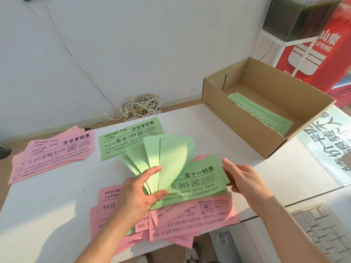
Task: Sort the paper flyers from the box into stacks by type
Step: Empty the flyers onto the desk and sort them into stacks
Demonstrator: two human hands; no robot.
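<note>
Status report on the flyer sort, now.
Left hand grips fanned green flyers; right hand touches green stack edge. Leftover flyers in box. Pink pile underneath.

I'm seeing the white bench (47, 205) carrying a pink stack (53, 154) far left, a green stack (123, 141) beside it, a loose pink pile (190, 223) nearest, a cardboard box (237, 118) right.
</note>
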